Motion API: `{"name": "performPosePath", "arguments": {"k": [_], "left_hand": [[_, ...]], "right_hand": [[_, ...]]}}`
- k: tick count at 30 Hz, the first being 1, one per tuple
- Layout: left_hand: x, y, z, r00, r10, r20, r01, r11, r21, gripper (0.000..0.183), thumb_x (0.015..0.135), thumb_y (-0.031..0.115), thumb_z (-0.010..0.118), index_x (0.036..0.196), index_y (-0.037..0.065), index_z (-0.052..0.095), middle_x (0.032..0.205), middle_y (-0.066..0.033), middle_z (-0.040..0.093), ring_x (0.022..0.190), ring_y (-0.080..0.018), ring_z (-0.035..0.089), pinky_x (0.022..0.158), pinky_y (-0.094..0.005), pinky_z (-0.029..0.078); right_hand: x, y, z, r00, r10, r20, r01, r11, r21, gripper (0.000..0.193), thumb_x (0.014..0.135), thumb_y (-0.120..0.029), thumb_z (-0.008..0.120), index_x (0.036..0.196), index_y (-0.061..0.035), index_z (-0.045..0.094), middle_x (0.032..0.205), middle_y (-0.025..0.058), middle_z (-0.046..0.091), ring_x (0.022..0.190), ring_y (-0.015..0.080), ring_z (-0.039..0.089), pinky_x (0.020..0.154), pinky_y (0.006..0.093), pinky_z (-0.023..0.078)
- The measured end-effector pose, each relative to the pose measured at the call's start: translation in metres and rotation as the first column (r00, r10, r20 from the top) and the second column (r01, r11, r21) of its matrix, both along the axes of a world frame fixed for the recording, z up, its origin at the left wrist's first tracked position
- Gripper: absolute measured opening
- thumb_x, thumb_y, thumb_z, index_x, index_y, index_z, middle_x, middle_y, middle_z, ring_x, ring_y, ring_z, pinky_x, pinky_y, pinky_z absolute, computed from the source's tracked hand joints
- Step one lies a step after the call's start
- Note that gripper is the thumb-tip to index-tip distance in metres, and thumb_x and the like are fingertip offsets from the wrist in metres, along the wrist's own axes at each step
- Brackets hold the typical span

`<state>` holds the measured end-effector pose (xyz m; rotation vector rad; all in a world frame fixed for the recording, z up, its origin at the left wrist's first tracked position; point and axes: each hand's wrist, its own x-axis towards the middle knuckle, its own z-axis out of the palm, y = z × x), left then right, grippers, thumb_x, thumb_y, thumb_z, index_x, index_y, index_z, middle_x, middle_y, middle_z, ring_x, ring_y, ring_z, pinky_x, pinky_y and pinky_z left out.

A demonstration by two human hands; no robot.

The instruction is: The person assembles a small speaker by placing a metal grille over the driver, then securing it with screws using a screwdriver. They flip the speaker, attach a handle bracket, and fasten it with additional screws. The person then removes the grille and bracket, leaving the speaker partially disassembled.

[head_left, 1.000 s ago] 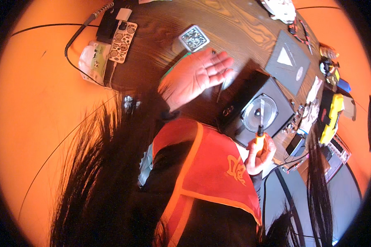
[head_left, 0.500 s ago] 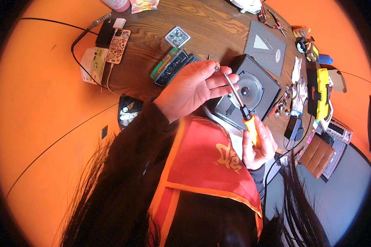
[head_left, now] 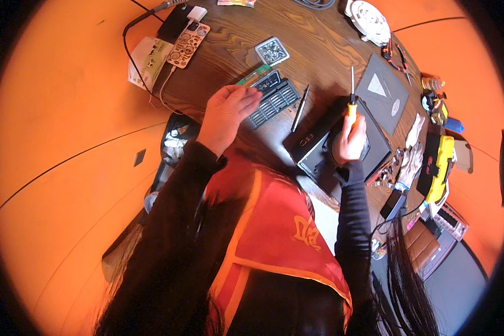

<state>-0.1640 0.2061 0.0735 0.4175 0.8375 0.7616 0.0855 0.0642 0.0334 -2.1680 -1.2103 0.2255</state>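
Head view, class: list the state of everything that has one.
Screwdriver: gripped in right hand
Left hand: curled, contents unclear
Bit case: open
Square dish: uncovered, holding small metal parts
Phone: lying back up, plugged in
Speaker: cone side up, partly hidden

Your brown wood-grain tabletop [head_left: 313,39] holds scattered tools and parts.
On the left lies a patterned phone [head_left: 189,45]; far centre, a tray of small metal pieces [head_left: 273,51]; nearer you, a bit case [head_left: 274,105] and black speaker [head_left: 321,140]; right, a grey panel [head_left: 383,95] and yellow-black toolbox [head_left: 441,168].
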Motion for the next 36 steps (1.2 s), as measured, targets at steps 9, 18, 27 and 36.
{"name": "performPosePath", "arguments": {"k": [9,18,27,36], "left_hand": [[-0.004,0.046,-0.039,0.965,0.165,-0.203,-0.143,0.983,0.117,0.015,0.088,0.013,0.057,0.098,0.003,0.055,0.086,-0.0033,0.056,0.079,-0.0105,0.054,0.075,-0.0253,0.047],[0.047,0.110,-0.096,0.860,-0.104,-0.499,0.297,0.898,0.325,0.013,0.075,-0.002,0.063,0.086,-0.006,0.060,0.083,-0.0116,0.065,0.074,-0.0168,0.063,0.068,-0.0262,0.051],[0.071,0.117,-0.135,0.770,-0.114,-0.628,0.465,0.774,0.430,0.013,0.073,0.003,0.066,0.085,-0.003,0.064,0.077,-0.0123,0.067,0.069,-0.0165,0.064,0.064,-0.0265,0.050],[0.065,0.122,-0.126,0.563,0.214,-0.799,0.722,0.343,0.601,0.015,0.073,0.008,0.065,0.085,0.014,0.070,0.084,-0.0111,0.050,0.085,-0.0305,0.049,0.075,-0.0365,0.042]], "right_hand": [[0.024,0.021,-0.035,0.951,0.257,0.172,-0.278,0.954,0.109,0.035,0.086,-0.016,0.042,0.115,-0.0001,0.050,0.118,0.0158,0.054,0.114,0.0324,0.049,0.105,0.0517,0.022],[0.018,0.024,-0.035,0.973,0.204,0.103,-0.203,0.979,-0.020,0.035,0.088,-0.026,0.035,0.101,0.0000,0.055,0.103,0.0146,0.061,0.102,0.0316,0.055,0.102,0.0505,0.025],[0.020,0.014,-0.046,0.993,0.070,-0.098,-0.077,0.995,-0.062,0.047,0.091,-0.036,0.033,0.108,0.0034,0.050,0.099,0.0117,0.060,0.100,0.0259,0.055,0.100,0.0434,0.030],[0.018,0.021,-0.043,0.996,0.044,-0.076,-0.049,0.996,-0.069,0.038,0.087,-0.030,0.034,0.098,-0.0043,0.059,0.091,0.0115,0.059,0.096,0.0291,0.053,0.099,0.0495,0.027]]}}
